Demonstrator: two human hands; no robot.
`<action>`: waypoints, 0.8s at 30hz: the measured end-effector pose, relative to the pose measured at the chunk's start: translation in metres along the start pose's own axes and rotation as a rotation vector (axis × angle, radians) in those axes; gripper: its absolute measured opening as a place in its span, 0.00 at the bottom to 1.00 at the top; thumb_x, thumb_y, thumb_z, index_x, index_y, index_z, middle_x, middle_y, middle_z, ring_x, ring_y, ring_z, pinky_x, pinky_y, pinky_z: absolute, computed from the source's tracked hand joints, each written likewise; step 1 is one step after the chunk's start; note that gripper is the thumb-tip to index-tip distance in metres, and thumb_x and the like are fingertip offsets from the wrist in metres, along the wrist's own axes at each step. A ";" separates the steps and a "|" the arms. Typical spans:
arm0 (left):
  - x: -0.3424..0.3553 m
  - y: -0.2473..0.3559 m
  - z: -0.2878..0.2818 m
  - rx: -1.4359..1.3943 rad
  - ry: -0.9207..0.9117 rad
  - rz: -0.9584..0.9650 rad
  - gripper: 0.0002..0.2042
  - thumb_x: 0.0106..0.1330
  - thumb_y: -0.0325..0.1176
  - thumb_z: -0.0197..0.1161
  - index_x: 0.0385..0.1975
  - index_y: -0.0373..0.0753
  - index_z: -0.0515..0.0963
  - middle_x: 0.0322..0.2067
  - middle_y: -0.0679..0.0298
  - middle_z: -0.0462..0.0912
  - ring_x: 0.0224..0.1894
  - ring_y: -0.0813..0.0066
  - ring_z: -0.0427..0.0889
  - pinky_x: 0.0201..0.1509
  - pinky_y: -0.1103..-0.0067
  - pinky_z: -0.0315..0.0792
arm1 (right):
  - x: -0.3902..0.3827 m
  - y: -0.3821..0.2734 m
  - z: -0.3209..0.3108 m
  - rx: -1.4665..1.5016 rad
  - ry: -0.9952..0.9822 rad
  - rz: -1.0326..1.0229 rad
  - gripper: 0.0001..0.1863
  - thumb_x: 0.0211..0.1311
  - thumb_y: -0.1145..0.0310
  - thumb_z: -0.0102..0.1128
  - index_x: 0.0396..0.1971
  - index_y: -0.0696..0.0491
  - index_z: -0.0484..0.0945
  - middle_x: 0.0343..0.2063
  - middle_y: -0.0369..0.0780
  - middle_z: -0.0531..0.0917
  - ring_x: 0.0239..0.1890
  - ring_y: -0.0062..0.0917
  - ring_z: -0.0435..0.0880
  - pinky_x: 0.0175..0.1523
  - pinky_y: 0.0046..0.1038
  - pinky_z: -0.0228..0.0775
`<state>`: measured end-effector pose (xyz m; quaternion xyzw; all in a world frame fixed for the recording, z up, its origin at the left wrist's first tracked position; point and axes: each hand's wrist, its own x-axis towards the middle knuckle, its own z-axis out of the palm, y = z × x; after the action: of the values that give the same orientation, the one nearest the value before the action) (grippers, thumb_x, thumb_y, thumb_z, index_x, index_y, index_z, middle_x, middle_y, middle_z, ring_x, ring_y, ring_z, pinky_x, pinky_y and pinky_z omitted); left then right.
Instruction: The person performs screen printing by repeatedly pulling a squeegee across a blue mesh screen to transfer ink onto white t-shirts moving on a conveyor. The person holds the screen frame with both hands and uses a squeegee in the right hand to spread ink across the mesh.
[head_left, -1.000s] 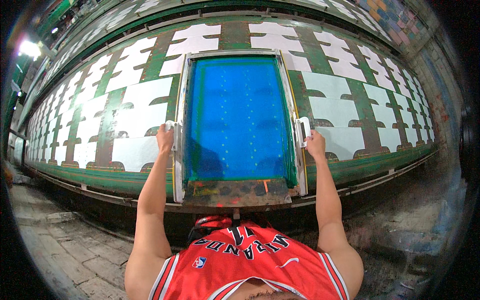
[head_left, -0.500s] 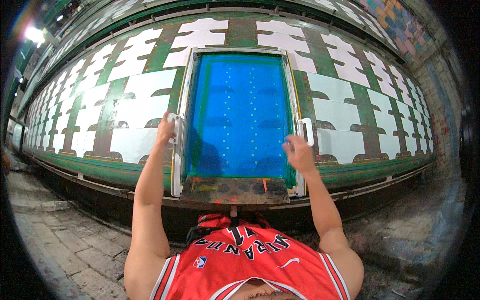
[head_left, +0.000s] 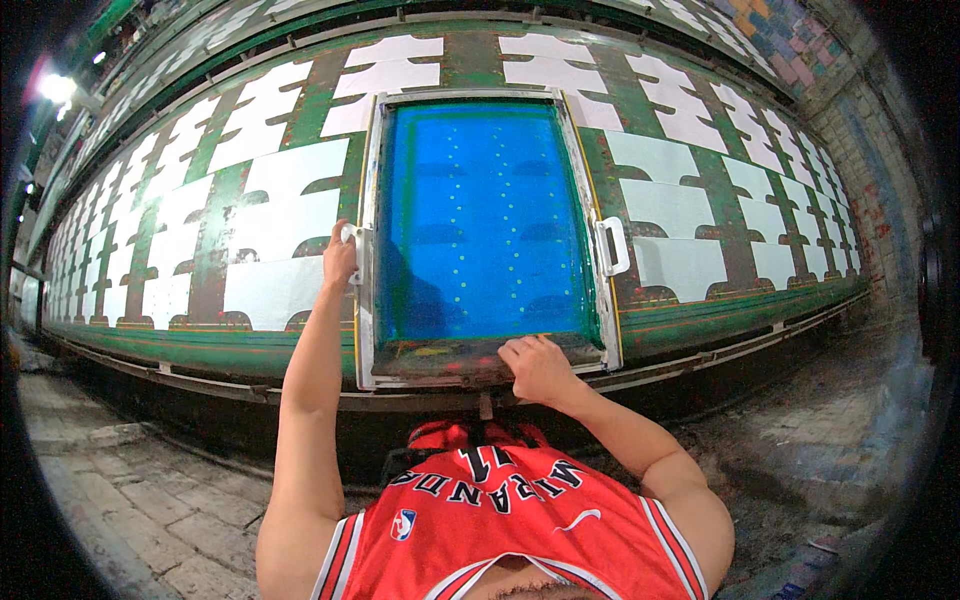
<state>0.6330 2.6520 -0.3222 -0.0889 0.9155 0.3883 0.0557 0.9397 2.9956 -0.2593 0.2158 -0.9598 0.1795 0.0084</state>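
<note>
A large blue printing screen [head_left: 480, 230] with dotted vertical lines sits in a pale metal frame [head_left: 366, 320] on the green table. My left hand [head_left: 340, 250] grips the white left handle [head_left: 351, 232], arm stretched forward. The white right handle [head_left: 615, 245] is free. Lower down, my right hand [head_left: 535, 365] has its fingers curled on the paint-stained dark lower band [head_left: 430, 358] of the screen. White cut panels [head_left: 280, 295] lie in rows on both sides of the screen, and some show faintly darker through the blue mesh.
The long green table [head_left: 660, 335] spans the view, with a metal rail along its near edge. Another table with panels [head_left: 210, 25] stands behind it. A brick wall [head_left: 840, 130] is on the right, a lamp [head_left: 57, 88] at upper left, and a paved floor [head_left: 130, 480] below.
My right hand has left the right handle and moved down and leftward to the screen's lower band. My left hand has stayed on its handle, sitting slightly higher in view.
</note>
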 end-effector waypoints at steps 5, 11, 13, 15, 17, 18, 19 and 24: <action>0.002 -0.003 0.001 0.002 -0.004 0.059 0.22 0.75 0.39 0.51 0.68 0.54 0.63 0.26 0.48 0.84 0.22 0.56 0.84 0.31 0.62 0.77 | 0.029 -0.017 0.007 -0.029 -0.040 0.219 0.12 0.46 0.69 0.62 0.32 0.55 0.81 0.35 0.45 0.86 0.39 0.42 0.87 0.45 0.44 0.79; 0.008 -0.012 0.004 0.055 0.004 0.089 0.23 0.74 0.37 0.51 0.68 0.54 0.61 0.27 0.46 0.85 0.25 0.51 0.86 0.35 0.58 0.77 | 0.038 -0.019 -0.006 0.006 -0.080 0.311 0.09 0.46 0.67 0.61 0.29 0.49 0.84 0.29 0.44 0.87 0.32 0.44 0.88 0.37 0.47 0.80; 0.010 -0.014 0.004 0.049 0.008 0.086 0.22 0.74 0.37 0.50 0.68 0.55 0.62 0.27 0.46 0.85 0.25 0.50 0.86 0.36 0.57 0.77 | 0.034 -0.018 -0.014 -0.040 -0.158 0.343 0.19 0.42 0.68 0.62 0.39 0.45 0.88 0.32 0.44 0.89 0.34 0.42 0.88 0.40 0.43 0.81; 0.012 -0.015 0.006 0.072 0.023 0.098 0.23 0.74 0.37 0.50 0.68 0.56 0.62 0.27 0.46 0.85 0.26 0.49 0.86 0.37 0.57 0.77 | 0.025 -0.015 -0.021 -0.070 -0.200 0.362 0.21 0.42 0.68 0.61 0.41 0.44 0.89 0.32 0.44 0.89 0.34 0.42 0.88 0.40 0.43 0.81; 0.013 -0.016 0.008 0.095 0.040 0.103 0.23 0.73 0.37 0.51 0.67 0.57 0.62 0.27 0.45 0.85 0.27 0.49 0.86 0.38 0.57 0.77 | 0.014 -0.013 -0.021 -0.066 -0.223 0.368 0.22 0.41 0.68 0.62 0.42 0.44 0.89 0.32 0.44 0.89 0.34 0.41 0.88 0.40 0.43 0.81; 0.013 -0.015 0.009 0.107 0.057 0.116 0.23 0.73 0.37 0.51 0.67 0.57 0.62 0.27 0.45 0.85 0.27 0.48 0.86 0.38 0.58 0.77 | 0.008 -0.013 -0.017 -0.059 -0.198 0.347 0.21 0.41 0.68 0.62 0.41 0.46 0.89 0.32 0.44 0.89 0.35 0.41 0.88 0.40 0.42 0.81; 0.013 -0.014 0.009 0.115 0.061 0.090 0.22 0.73 0.37 0.51 0.67 0.57 0.62 0.27 0.45 0.85 0.28 0.48 0.86 0.39 0.58 0.77 | 0.003 -0.011 -0.013 -0.050 -0.191 0.338 0.21 0.40 0.69 0.62 0.39 0.47 0.88 0.32 0.44 0.89 0.35 0.41 0.88 0.40 0.42 0.81; 0.008 -0.008 0.005 0.035 0.016 0.047 0.22 0.72 0.35 0.52 0.66 0.56 0.64 0.27 0.45 0.85 0.27 0.50 0.86 0.39 0.58 0.77 | -0.019 -0.003 0.012 -0.082 0.085 0.168 0.14 0.42 0.69 0.63 0.33 0.52 0.83 0.34 0.40 0.87 0.38 0.35 0.87 0.41 0.39 0.81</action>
<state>0.6271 2.6486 -0.3327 -0.0697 0.9245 0.3727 0.0408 0.9591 2.9966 -0.2716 0.1263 -0.9798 0.1491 0.0429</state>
